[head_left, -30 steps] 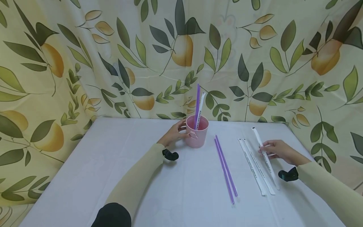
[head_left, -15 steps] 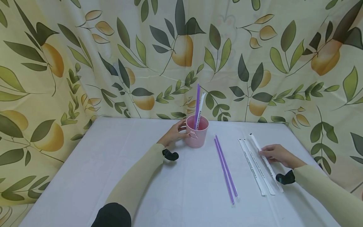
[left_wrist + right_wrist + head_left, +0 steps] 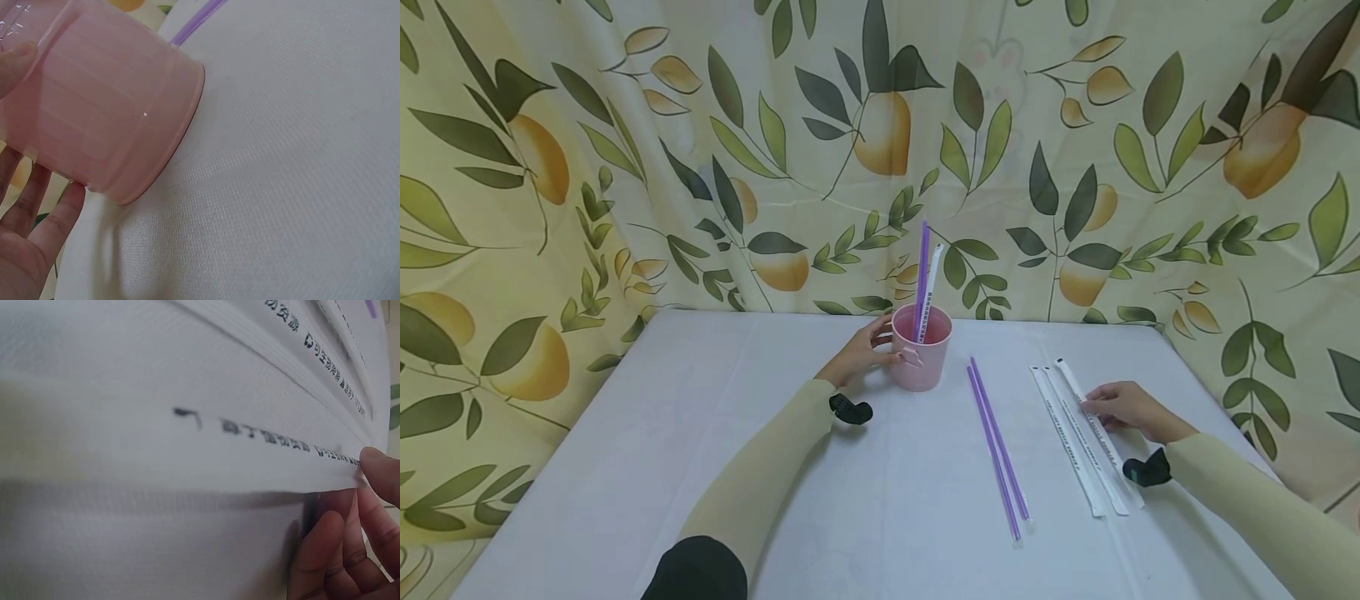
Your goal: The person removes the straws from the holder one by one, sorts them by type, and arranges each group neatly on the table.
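A pink cup (image 3: 919,372) stands upright near the table's back edge, with a purple straw (image 3: 922,267) and a white paper-wrapped straw (image 3: 931,287) leaning inside. My left hand (image 3: 862,352) grips the cup from its left side, thumb near the handle; the left wrist view shows fingers (image 3: 57,219) against its wall. At the right, my right hand (image 3: 1135,408) pinches a printed paper-wrapped straw (image 3: 250,434) between thumb and fingers. That straw lies beside two similar wrapped straws (image 3: 1066,442), roughly parallel to them. Whether it fully touches the table, I cannot tell.
Two purple straws (image 3: 996,442) lie side by side on the white tabletop (image 3: 880,500), between the cup and the wrapped straws. A leaf-and-fruit patterned curtain (image 3: 820,150) hangs behind the table and along its left side.
My right hand has lowered the wrapped straw and shifted it left, nearer the two other wrapped straws. The left hand and the cup have stayed in place.
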Available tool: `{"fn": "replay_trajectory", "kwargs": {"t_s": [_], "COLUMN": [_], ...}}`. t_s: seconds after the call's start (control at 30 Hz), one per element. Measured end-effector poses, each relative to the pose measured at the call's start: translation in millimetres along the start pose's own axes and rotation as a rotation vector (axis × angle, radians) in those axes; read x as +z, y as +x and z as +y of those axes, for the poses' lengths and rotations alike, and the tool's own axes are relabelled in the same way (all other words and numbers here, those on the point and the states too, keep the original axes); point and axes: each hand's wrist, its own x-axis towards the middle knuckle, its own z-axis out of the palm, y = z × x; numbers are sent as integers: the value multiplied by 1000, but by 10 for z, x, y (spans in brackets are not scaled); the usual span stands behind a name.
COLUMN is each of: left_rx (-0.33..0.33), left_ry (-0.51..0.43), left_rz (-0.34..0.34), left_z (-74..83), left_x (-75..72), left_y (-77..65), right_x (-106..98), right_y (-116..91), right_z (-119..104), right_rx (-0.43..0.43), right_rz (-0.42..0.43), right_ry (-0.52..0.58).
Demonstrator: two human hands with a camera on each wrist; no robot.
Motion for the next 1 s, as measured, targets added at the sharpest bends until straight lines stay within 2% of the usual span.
{"fn": "replay_trajectory", "kwargs": {"t_s": [0.4, 1.0], "left_rx": [-5, -30], "left_ry": [-3, 1], "left_rz": [3, 3], "left_z": [-4, -1], "left_x": [-4, 0], "left_y": [6, 12], "right_x": [45, -157], "right_y": [5, 5], "right_z": [-30, -51], "right_rx": [0, -57], "right_rz": [51, -27], "right_ry": [-40, -80]}}
